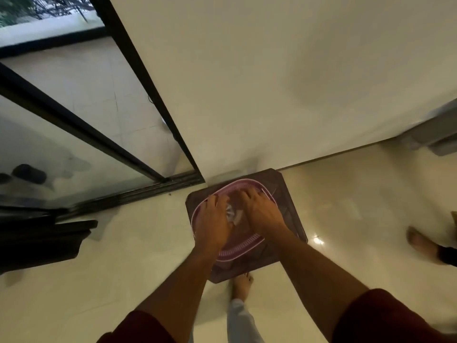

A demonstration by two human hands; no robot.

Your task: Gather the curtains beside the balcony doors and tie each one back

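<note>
Task status: no curtain is in view, so I judge that no tie-back is yet shown done and both curtains remain to be gathered. My left hand and right hand are both lowered into a pink basket that sits on a small dark table against the wall. Between the hands lies something pale and crumpled; it may be a tie, but blur prevents confirmation. The fingers of both hands are bent down toward it; I cannot tell whether either hand grips it. Clearances: the table corner stands just beside the black balcony door frame and its floor track. My bare foot is at the table's near edge. A second person's foot stands well apart to the right. Open tiled floor lies to the left, bounded by a dark object near the glass.
</note>
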